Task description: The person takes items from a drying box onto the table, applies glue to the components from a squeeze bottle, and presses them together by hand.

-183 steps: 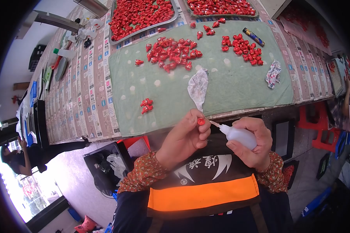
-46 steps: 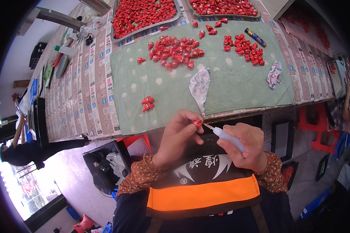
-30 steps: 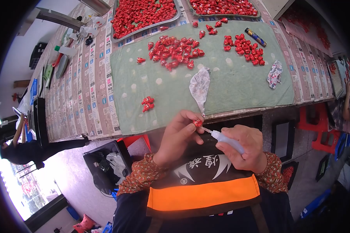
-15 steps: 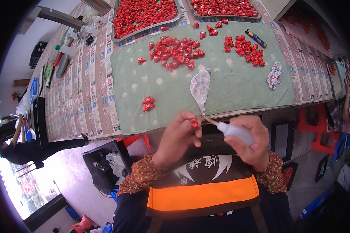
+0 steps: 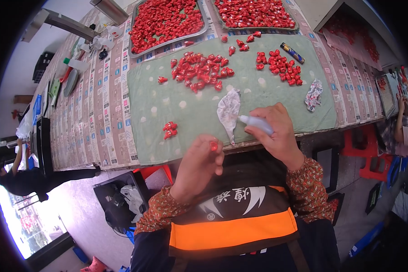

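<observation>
My left hand (image 5: 198, 165) holds a small red piece (image 5: 213, 146) at its fingertips, near the table's front edge. My right hand (image 5: 276, 131) is closed on a translucent squeeze bottle (image 5: 258, 124), its tip pointing left at a crumpled white cloth (image 5: 229, 111). Whether the tip touches the cloth I cannot tell. Behind the hands, a large group of red pieces (image 5: 197, 70) lies on the green cloth (image 5: 167, 97), with a smaller group (image 5: 285, 68) to the right. A few more red pieces (image 5: 170, 130) lie at the left.
Two trays of red pieces, one silver-rimmed (image 5: 206, 28) and one beside it (image 5: 258, 28), stand at the back. A dark tube (image 5: 292, 52) and a patterned cloth (image 5: 313, 95) lie at the right. People are at the far left (image 5: 22, 181) and far right (image 5: 400, 122).
My right hand has carried the bottle up and forward over the table, to the white cloth. My left hand has shifted slightly left with the red piece. The view has tilted a little.
</observation>
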The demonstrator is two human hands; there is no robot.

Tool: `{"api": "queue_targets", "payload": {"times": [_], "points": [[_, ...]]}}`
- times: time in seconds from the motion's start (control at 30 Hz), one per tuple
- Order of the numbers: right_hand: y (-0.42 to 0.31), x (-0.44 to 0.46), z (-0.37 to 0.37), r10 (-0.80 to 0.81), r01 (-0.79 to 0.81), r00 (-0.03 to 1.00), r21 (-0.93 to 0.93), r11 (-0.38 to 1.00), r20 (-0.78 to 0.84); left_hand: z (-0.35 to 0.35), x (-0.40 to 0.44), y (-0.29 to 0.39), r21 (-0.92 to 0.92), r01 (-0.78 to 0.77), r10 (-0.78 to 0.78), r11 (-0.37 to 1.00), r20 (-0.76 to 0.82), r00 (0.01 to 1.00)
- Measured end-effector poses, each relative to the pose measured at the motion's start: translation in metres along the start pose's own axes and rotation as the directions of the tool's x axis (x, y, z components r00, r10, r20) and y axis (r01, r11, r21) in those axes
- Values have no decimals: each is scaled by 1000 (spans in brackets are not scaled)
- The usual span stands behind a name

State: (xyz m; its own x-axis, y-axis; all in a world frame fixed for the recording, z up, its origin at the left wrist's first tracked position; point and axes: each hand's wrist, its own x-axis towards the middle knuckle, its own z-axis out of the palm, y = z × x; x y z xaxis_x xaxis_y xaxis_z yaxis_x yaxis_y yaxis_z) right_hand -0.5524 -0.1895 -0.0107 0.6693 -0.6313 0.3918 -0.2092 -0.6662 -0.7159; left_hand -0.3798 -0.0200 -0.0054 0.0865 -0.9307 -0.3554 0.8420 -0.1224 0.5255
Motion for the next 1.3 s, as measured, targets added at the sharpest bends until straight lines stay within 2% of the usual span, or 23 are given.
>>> {"api": "queue_targets", "payload": {"times": [0.1,0.17,0.3,0.37,0.4,0.47,0.6,0.67,0.77,1.0,1.2,1.3], "points": [[2,6,0,-5,10,997,-69,998,78,2,1,0,18,5,-5,1000,-10,1000],[2,11,1,-73,72,997,-159,985,4,2,2,0,34,10,-9,999,-22,1000],[15,23,-16,-83,70,993,-160,985,-81,2,2,2,39,24,-23,999,-34,999],[30,31,-29,-31,-18,987,-307,951,-156,4,3,2,59,26,-24,998,-33,999],[36,36,-34,-32,-17,987,-308,951,-155,5,4,3,57,26,-24,998,-32,999],[48,48,-40,-24,-61,985,-470,881,-172,8,5,3,95,36,-34,995,-24,999],[60,65,-37,-73,-14,990,-587,810,-124,12,7,2,107,65,-64,992,-14,998],[60,69,-32,-95,16,993,-704,710,-73,13,7,1,121,73,-72,990,-11,997],[63,73,-30,-39,-24,997,-760,649,-65,11,7,1,124,71,-70,990,-10,997],[61,79,-29,14,-39,999,-767,641,-39,7,7,-1,120,73,-73,990,-5,997],[62,82,-29,-63,37,998,-719,694,-10,5,7,-1,119,61,-62,991,7,998],[62,83,-29,-106,125,992,-704,699,72,3,7,-1,111,61,-62,992,3,998]]}}
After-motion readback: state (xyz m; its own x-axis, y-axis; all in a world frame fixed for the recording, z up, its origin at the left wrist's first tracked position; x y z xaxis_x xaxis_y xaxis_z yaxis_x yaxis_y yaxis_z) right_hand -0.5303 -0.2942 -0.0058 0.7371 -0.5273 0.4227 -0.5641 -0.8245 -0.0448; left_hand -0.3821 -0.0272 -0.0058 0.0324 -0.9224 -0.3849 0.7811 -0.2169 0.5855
